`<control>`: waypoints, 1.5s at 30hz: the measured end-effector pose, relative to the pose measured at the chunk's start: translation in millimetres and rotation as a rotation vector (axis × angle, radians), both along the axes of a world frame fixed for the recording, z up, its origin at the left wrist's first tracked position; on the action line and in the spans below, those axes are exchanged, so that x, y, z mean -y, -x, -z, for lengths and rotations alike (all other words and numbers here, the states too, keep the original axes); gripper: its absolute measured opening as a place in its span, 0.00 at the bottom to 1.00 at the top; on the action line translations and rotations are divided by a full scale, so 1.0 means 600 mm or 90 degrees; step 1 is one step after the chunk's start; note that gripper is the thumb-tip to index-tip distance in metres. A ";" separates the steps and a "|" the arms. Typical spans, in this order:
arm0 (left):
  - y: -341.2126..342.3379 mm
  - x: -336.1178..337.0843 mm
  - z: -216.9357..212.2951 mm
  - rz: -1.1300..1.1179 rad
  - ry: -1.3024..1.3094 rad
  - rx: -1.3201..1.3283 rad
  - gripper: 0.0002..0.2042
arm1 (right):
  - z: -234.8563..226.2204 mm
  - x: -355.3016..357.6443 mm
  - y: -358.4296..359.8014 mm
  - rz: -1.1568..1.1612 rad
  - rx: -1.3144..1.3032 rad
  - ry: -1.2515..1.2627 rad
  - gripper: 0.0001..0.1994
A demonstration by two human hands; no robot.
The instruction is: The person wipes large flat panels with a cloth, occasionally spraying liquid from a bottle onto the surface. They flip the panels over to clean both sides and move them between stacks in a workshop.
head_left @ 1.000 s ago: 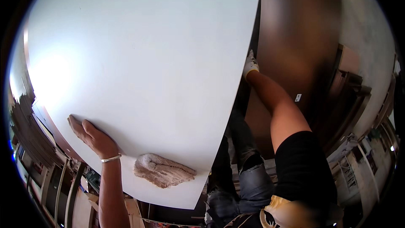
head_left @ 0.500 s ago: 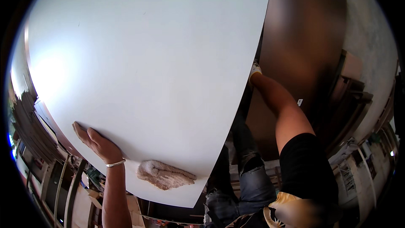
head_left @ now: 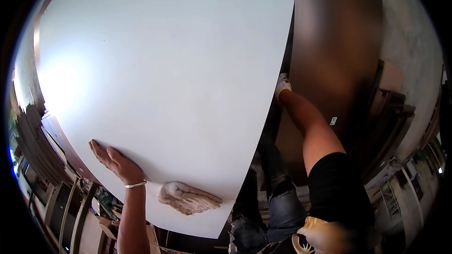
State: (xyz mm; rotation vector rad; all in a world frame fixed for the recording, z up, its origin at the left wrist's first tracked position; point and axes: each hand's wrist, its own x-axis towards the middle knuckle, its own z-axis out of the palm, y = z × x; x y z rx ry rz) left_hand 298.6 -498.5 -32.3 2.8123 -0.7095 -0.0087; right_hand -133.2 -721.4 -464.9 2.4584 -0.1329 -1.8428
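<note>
A large pale panel (head_left: 179, 94) fills the left and middle of the view. My left hand (head_left: 117, 162), bare and open, lies on its near left part, with a light bracelet on the wrist. Just right of that hand, a crumpled, soiled tan fabric piece (head_left: 188, 198), perhaps a work glove, rests on the panel. My right hand (head_left: 284, 84) is in a whitish glove at the panel's right edge, beside the dark gap. Its fingers are mostly hidden there, so I cannot tell their grip.
A big brown glossy panel (head_left: 336, 33) stands to the right, with a small white label (head_left: 333, 121). Behind it are stacked dark boards (head_left: 388, 113) against a grey wall (head_left: 412, 42). Rough wood pieces (head_left: 37, 141) lie at the left. My jeans (head_left: 287, 209) show below the gap.
The view has shifted slightly, so the pale panel's near edge, my left hand and the tan fabric sit a little lower and further right. Slightly more of my right glove shows.
</note>
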 end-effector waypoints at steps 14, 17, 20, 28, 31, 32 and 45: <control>-0.004 -0.008 -0.002 -0.001 -0.007 0.031 0.31 | -0.081 -0.008 -0.045 -0.044 -0.015 -0.047 0.17; -0.010 -0.008 0.008 0.003 0.003 0.029 0.31 | -0.083 -0.075 -0.033 -0.071 -0.039 -0.080 0.17; -0.007 -0.010 0.011 -0.002 -0.001 0.036 0.31 | -0.095 -0.176 0.001 -0.074 -0.160 -0.159 0.17; -0.032 -0.024 0.012 -0.014 0.040 0.033 0.34 | -0.145 -0.371 0.102 0.017 -0.216 -0.122 0.19; -0.039 -0.007 0.015 -0.038 0.089 0.014 0.34 | -0.158 -0.390 0.099 0.086 -0.245 -0.118 0.23; -0.040 -0.003 0.019 -0.056 0.094 0.004 0.34 | -0.160 -0.402 0.104 0.089 -0.239 -0.113 0.24; -0.079 0.011 0.012 -0.116 -0.054 0.058 0.38 | -0.139 -0.592 0.180 0.224 -0.237 -0.164 0.12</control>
